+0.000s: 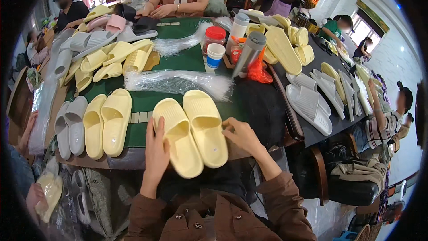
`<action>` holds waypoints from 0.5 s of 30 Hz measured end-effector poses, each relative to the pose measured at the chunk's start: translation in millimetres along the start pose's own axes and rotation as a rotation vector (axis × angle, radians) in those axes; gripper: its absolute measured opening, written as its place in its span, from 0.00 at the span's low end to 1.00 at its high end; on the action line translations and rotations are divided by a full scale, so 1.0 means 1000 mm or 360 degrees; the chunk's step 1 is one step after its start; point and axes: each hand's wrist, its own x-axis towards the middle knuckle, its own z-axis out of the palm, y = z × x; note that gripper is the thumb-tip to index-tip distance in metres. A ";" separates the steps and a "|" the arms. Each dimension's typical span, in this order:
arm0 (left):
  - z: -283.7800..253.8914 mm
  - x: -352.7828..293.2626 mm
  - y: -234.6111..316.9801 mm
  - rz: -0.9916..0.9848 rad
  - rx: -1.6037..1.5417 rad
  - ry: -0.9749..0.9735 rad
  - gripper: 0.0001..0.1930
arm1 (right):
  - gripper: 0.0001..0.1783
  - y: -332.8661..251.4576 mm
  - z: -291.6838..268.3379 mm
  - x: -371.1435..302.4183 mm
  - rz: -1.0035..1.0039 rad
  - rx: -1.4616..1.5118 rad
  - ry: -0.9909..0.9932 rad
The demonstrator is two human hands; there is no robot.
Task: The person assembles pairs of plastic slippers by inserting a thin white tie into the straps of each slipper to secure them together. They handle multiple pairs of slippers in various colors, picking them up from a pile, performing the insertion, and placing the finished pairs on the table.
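In front of me at the table's near edge is a pair of pale yellow slide slippers, toes pointing away: the left slipper (pixel 178 129) and the right slipper (pixel 207 129). They sit side by side, their heels reaching over the edge. My left hand (pixel 156 149) grips the outer side of the left slipper, thumb over its rim. Beside the right slipper's strap, my right hand (pixel 243 136) has loosely bent, parted fingers, the tips at the slipper's side. A grey pair (pixel 71 127) and another yellow pair (pixel 107 125) stand in a row to the left.
Bundles of clear plastic strips (pixel 178 82) cross the green table mat (pixel 189 62). Slippers are piled (pixel 96 40) far left. A paper cup (pixel 215 56), red-lidded jar (pixel 214 35) and flask (pixel 249 53) stand behind. More slippers (pixel 307 100) cover the right table. Other people sit around.
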 end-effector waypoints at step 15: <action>0.019 0.010 -0.011 -0.0052 -0.0198 0.0135 0.33 | 0.19 -0.008 -0.056 0.014 -0.0462 0.0539 0.0464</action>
